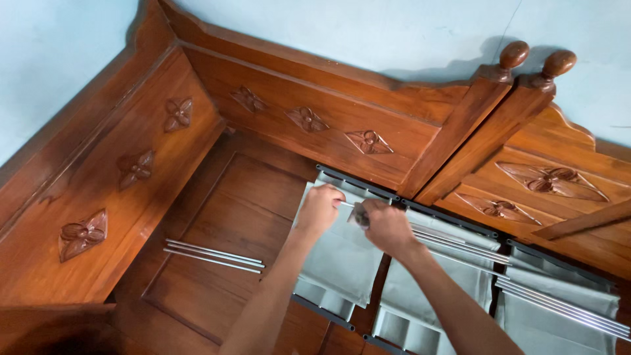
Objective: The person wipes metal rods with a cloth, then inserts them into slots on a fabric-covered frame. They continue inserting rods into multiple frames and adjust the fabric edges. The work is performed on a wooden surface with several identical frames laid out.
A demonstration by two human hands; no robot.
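My left hand [319, 209] and my right hand [388, 227] meet over a grey fabric panel [342, 256] lying on a wooden bench seat [223, 217]. My left hand pinches the end of a thin metal rod [346, 204]. My right hand grips a small dark connector piece [359, 215] at that rod's end. The fabric panel has dark plastic frame edges [358, 181] and pockets along its near side.
Three loose metal rods [213, 255] lie on the seat to the left. More rods [460, 246] and another bundle of rods [565, 306] rest on further grey fabric panels [559, 289] at right. Carved wooden backrests [309, 121] enclose the corner; a pale blue wall [394, 33] stands behind.
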